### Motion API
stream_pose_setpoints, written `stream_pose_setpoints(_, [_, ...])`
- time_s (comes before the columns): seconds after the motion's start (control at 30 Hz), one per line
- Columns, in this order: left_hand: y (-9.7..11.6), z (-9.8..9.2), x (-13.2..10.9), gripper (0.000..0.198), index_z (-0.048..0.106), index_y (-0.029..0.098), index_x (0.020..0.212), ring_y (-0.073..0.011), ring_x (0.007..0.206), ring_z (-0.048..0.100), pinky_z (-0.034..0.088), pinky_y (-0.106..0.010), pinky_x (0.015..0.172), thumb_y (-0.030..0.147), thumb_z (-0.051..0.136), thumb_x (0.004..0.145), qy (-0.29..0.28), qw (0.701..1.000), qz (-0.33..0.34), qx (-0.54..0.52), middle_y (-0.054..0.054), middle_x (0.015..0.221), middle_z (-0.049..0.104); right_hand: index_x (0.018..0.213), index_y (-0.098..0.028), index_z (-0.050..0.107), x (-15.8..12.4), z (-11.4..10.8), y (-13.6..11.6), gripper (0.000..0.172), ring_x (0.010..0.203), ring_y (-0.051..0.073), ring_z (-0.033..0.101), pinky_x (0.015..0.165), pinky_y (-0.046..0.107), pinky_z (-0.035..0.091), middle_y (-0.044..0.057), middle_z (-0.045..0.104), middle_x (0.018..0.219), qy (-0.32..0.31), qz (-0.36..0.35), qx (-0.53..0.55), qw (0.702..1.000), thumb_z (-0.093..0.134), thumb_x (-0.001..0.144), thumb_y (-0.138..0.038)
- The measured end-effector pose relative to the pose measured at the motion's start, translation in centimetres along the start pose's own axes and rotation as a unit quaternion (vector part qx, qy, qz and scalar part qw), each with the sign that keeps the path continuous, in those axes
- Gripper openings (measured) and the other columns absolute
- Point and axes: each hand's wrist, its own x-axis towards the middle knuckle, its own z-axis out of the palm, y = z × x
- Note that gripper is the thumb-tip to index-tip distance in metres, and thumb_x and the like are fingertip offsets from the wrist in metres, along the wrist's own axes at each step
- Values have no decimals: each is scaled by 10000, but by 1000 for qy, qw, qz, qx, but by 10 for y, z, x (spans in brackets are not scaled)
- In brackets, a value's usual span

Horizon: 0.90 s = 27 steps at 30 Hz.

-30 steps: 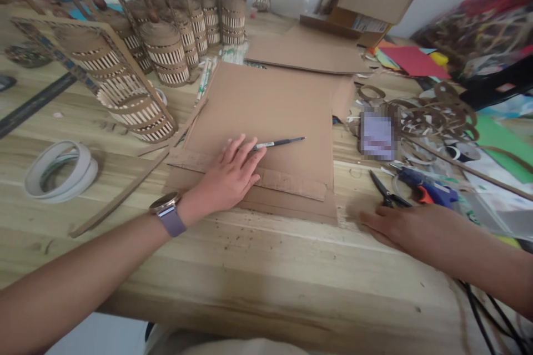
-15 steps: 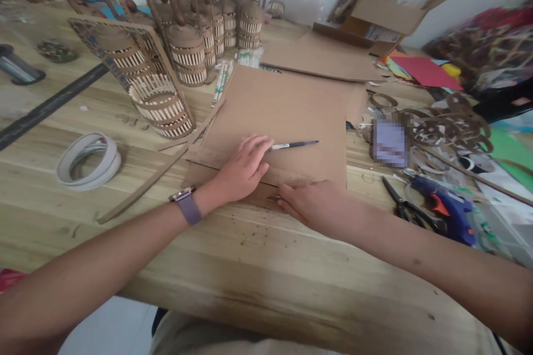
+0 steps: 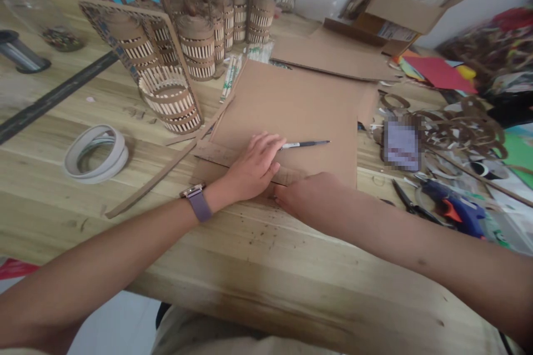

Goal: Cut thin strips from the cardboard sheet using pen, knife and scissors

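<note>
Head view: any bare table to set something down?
Bare wood along the near edge of the table, and left of the tape roll. The cardboard sheet is bare beyond the pen. Crowded: lanterns at back left, glue gun and scraps at right.

Craft workshop: wooden bench (image 3: 250,266); cardboard sheets (image 3: 300,105); glue gun (image 3: 458,211); scissors (image 3: 410,205); tape roll (image 3: 120,155); cardboard lanterns (image 3: 195,44)

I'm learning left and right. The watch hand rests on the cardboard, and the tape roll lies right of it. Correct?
No. The head view shows the tape roll lying left of the cardboard, not right. The left hand, wearing the watch, does rest on the cardboard.
</note>
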Motion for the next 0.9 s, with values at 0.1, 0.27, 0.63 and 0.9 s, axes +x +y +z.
stream_pose_setpoints(0.1, [0, 0, 0, 517, 357, 76, 1480, -325, 1472, 298, 198, -526, 1241, 315, 311, 1023, -5, 1000, 2, 3, -198, 1524, 404, 978, -237, 703, 1, -2, 1, 404, 559, 188, 660, 451, 296, 313, 43, 729, 715, 13, -9, -18, 1000, 518, 784, 65])
stream_pose_setpoints(0.27, [-1, 0, -2, 516, 331, 76, 1492, -352, 1492, 252, 204, -571, 1230, 280, 313, 1018, -18, 999, 18, 31, -214, 1536, 373, 903, -246, 683, 0, 7, 5, 380, 560, 206, 656, 470, 306, 326, 29, 702, 653, 61, 1, 14, 998, 530, 767, 73])
stream_pose_setpoints(0.63, [0, -1, -4, 502, 319, 115, 1499, -347, 1495, 250, 235, -610, 1214, 236, 313, 1013, -24, 998, 23, 62, -210, 1532, 373, 1083, -232, 663, -32, 15, 20, 380, 622, 231, 713, 441, 273, 249, 34, 735, 675, -92, 47, 11, 995, 571, 814, 19])
stream_pose_setpoints(0.9, [-1, -3, -5, 506, 312, 168, 1516, -342, 1497, 251, 217, -621, 1218, 248, 340, 1017, -29, 998, 13, 48, -183, 1537, 373, 1019, -223, 664, -65, 51, 39, 363, 512, 193, 636, 442, 301, 252, 14, 673, 605, -9, 49, 34, 998, 514, 800, 24])
